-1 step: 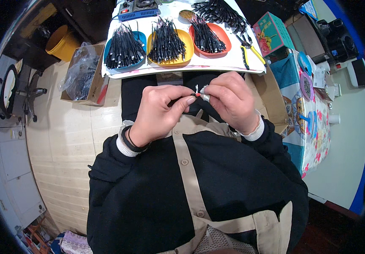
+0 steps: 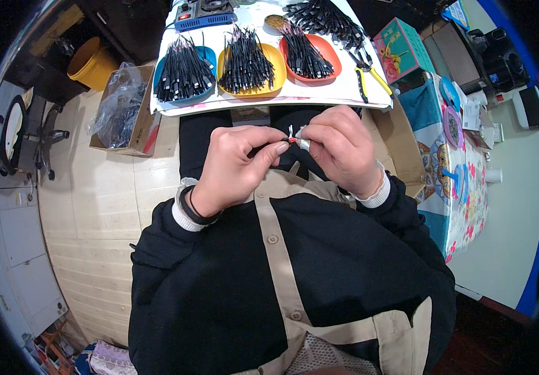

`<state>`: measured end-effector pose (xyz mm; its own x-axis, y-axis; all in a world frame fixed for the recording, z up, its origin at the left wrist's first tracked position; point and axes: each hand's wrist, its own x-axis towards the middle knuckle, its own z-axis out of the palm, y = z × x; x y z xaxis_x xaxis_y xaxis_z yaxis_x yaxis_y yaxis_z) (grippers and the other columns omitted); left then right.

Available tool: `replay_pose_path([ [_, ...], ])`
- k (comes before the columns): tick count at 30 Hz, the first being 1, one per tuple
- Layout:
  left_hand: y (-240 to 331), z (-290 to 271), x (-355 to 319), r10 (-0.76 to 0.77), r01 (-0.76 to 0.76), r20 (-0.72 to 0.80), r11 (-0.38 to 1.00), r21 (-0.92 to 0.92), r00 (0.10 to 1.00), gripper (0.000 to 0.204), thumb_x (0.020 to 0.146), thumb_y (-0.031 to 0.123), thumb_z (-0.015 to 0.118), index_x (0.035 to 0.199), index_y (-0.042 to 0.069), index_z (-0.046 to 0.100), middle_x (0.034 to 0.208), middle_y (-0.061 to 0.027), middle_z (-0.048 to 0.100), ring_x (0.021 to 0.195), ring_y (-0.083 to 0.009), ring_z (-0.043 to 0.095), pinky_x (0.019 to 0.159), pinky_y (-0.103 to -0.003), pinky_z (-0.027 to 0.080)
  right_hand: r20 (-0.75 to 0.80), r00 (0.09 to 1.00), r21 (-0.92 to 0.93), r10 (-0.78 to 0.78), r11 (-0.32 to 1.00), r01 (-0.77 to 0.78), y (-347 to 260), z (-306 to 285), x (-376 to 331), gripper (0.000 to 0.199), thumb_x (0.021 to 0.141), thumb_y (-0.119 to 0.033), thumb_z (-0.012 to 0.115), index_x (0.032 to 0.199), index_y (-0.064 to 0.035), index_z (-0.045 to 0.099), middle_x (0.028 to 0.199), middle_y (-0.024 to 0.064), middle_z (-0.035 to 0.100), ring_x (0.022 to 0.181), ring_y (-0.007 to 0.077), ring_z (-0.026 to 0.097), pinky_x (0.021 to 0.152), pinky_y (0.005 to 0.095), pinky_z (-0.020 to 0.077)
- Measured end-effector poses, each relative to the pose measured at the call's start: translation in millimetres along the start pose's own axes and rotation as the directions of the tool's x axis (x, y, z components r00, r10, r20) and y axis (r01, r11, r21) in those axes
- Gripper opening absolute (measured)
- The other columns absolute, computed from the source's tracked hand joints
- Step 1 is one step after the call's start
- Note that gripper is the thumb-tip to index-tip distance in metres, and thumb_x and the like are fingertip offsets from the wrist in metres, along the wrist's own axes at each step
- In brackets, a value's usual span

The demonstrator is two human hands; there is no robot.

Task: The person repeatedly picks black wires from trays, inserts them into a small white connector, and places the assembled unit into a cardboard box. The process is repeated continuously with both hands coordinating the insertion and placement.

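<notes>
A: What are the hands doing?
B: The left hand [image 2: 235,165] pinches a small red-and-white piece [image 2: 292,139] between thumb and forefinger. The right hand [image 2: 344,150] meets it from the other side, thumb and fingers pressed together on the same piece.

A: And where is that piece exactly?
B: In the air between the two sets of fingertips, above the person's lap and just short of the bench [image 2: 338,94]. A whitish scrap [image 2: 304,144] shows at the right fingertips; whether it is gripped or wrapped there, one cannot tell.

A: What lies on the bench?
B: Three trays stand side by side along the near edge: blue [image 2: 210,55] on the left, yellow [image 2: 277,62] in the middle, orange [image 2: 329,53] on the right, each heaped with black cables [image 2: 244,62]. Pliers [image 2: 361,78] with yellow-and-black handles lie right of the orange one. Behind, a loose cable pile [image 2: 329,22] spreads beside a round container [image 2: 274,24].
</notes>
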<state>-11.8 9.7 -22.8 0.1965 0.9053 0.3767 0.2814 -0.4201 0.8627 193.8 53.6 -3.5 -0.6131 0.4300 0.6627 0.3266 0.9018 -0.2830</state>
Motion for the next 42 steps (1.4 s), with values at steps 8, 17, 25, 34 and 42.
replay_pose_path([
  [8, -3.0, 1.9, -2.2, 0.461, -0.455, 0.106, 0.766, 0.454, 0.881, 0.014, 0.076, -0.001, 0.065, 0.09, -0.004, 0.065, 0.072, -0.0134, 0.063, 0.065, -0.0268, 0.063, 0.057, -0.033, 0.051, 0.743, 0.488, 0.641, 0.458, -0.279, -0.715, 1.6, 4.3, -10.5, 0.014, 0.09, -0.01, 0.062, 0.098, 0.0017, 0.06, 0.087, -0.0007, 0.06, 0.077, 0.0043, 0.054, 0.07, 0.0197, 0.0453],
  [17, -5.4, -3.1, -3.6, -0.006, 0.034, 0.103, 0.963, -0.268, 0.995, 0.011, 0.085, 0.003, 0.065, 0.093, -0.003, 0.07, 0.073, -0.0083, 0.067, 0.062, -0.0105, 0.062, 0.055, -0.023, 0.048, 0.049, 0.998, 0.125, 0.045, 0.991, -0.051, -10.7, -6.5, -0.1, 0.025, 0.07, 0.002, 0.071, 0.092, -0.0019, 0.061, 0.088, 0.0103, 0.061, 0.081, 0.0258, 0.059, 0.07, 0.0328, 0.047],
  [25, -15.7, -15.2, -1.0, 0.023, 0.031, 0.195, 0.962, -0.272, 0.98, 0.012, 0.084, 0.001, 0.065, 0.094, -0.004, 0.068, 0.074, -0.0092, 0.066, 0.064, -0.012, 0.062, 0.058, -0.024, 0.049, 0.247, 0.911, 0.434, 0.331, 0.803, -0.409, -4.9, -5.4, -1.0, 0.022, 0.08, -0.01, 0.069, 0.098, 0.0008, 0.061, 0.09, 0.0084, 0.058, 0.075, 0.0173, 0.055, 0.066, 0.0268, 0.0448],
  [34, -29.6, -15.4, 8.8, -0.054, 0.355, 0.434, 0.671, -0.652, 0.899, 0.012, 0.088, 0.006, 0.064, 0.095, -0.003, 0.068, 0.078, -0.006, 0.065, 0.066, -0.0092, 0.061, 0.061, -0.021, 0.05, 0.1, 0.995, 0.373, 0.022, 0.926, -0.058, 0.0, 0.0, 11.4, 0.024, 0.073, 0.001, 0.073, 0.095, -0.0013, 0.064, 0.09, 0.0112, 0.063, 0.08, 0.0227, 0.063, 0.067, 0.0317, 0.0506],
  [42, -24.4, -4.0, 0.3, -0.091, 0.372, 0.377, 0.483, -0.793, 0.922, 0.013, 0.085, 0.002, 0.065, 0.096, -0.006, 0.066, 0.077, -0.0091, 0.065, 0.064, -0.01, 0.061, 0.06, -0.021, 0.049, 0.2, 0.965, 0.444, 0.168, 0.863, -0.242, 9.2, -4.5, -4.2, 0.008, 0.083, -0.003, 0.064, 0.09, 0.0008, 0.061, 0.088, 0.0103, 0.061, 0.079, 0.0222, 0.059, 0.069, 0.0282, 0.0469],
])
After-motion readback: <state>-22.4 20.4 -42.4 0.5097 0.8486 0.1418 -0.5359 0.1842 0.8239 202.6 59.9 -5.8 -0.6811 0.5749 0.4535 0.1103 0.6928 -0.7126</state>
